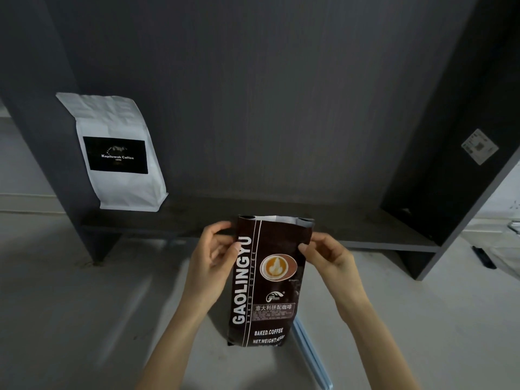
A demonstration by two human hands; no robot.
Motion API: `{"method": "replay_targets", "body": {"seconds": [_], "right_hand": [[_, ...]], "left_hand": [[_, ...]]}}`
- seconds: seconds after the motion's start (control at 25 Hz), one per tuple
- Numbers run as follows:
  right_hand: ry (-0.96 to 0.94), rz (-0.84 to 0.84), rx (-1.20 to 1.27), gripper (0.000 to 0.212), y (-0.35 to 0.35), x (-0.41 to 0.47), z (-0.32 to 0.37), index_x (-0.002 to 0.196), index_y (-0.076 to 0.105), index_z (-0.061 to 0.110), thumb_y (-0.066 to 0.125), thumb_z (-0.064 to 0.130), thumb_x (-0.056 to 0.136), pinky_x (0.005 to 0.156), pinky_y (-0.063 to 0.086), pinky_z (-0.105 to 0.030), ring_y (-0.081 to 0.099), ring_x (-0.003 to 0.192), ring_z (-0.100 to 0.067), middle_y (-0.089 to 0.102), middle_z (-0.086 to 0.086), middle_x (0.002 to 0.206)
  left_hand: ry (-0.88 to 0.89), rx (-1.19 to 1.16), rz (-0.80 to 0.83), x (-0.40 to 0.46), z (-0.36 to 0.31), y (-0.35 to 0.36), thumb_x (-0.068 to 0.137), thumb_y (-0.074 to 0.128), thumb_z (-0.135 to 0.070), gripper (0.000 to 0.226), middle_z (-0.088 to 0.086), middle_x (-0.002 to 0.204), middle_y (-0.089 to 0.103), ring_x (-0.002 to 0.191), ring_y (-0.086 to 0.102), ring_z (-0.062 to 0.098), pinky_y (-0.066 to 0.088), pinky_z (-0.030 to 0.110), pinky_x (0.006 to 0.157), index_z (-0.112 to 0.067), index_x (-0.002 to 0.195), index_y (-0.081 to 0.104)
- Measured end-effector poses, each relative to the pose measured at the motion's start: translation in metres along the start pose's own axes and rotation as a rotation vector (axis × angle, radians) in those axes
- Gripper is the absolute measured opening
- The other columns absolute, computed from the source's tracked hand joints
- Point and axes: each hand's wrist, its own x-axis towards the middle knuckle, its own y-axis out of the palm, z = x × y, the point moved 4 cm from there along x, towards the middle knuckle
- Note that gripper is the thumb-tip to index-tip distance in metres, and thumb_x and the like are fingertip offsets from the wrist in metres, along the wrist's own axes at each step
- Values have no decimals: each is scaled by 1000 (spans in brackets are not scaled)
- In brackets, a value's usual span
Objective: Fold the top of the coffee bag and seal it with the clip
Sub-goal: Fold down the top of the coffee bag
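The dark brown coffee bag, printed "GAOLINGYU" and "BAKED.COFFEE", stands upright at centre frame on a pale floor-like surface, just in front of a low dark shelf unit. Both hands grip the upper part of the bag. The left hand pinches the left edge, thumb on the front face; its remaining fingers wrap behind the bag and are hidden. The right hand pinches the right edge, thumb tip on the front face, other fingers curled behind and out of view. The top of the bag is unfolded: a pale inner lining shows along the mouth, and whether the mouth is fully open or pressed flat cannot be determined. The bag's lower corner is partly in shadow, and the weight figure printed there is cut off by the curve of the bag. A light blue elongated object lies on the surface just right of the bag's base and runs to the bottom edge of the frame; its identity cannot be confirmed. A white coffee bag with a black label stands on the shelf at left, leaning against the side panel. A small sticker on the right side panel is too blurred to read. A dark narrow object at far right is indistinct.
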Motion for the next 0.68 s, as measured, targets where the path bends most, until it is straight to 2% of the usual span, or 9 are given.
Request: {"method": "replay_targets", "body": {"seconds": [0.12,0.24,0.36,0.48,0.56,0.68], "right_hand": [[-67,-5,6,13,0,3,11,88,63,27,59,17,81,65,49,-7,64,77,2,69,19,70],[-123,-31,-20,17,0,5,19,73,62,30,58,16,82,63,48,-8,61,70,3,65,19,63],[-136,-42,-23,19,2,5,18,71,60,30,57,15,83,59,46,-7,58,65,5,63,19,61],[-109,-20,16,14,3,5,15,77,61,28,56,17,84,59,48,-7,62,68,3,67,16,66],[-66,6,22,12,4,1,7,86,63,25,57,14,83,61,49,-8,64,72,2,68,11,74],[-14,-10,15,19,4,-5,-9,90,62,21,57,4,83,65,50,-9,64,75,3,68,6,83]], "left_hand": [[10,40,12,0,0,1,83,55,-4,30,-6,81,64,71,61,-8,45,4,65,-34,85,55],[13,30,13,0,-2,4,84,55,-19,17,-10,85,66,78,62,-6,45,5,67,-35,82,58],[45,55,-15,2,-6,5,81,57,-32,7,-11,81,66,76,62,-6,45,5,65,-38,79,58],[42,53,-64,1,-5,3,82,57,-25,14,-13,71,68,70,61,-6,44,5,61,-36,74,59],[13,16,-70,1,-2,1,84,58,-19,19,-23,75,70,74,62,-8,44,3,62,-36,78,61],[-35,-23,-4,-2,8,0,82,58,-13,22,-20,77,71,81,63,-8,44,3,65,-34,87,62]]}}
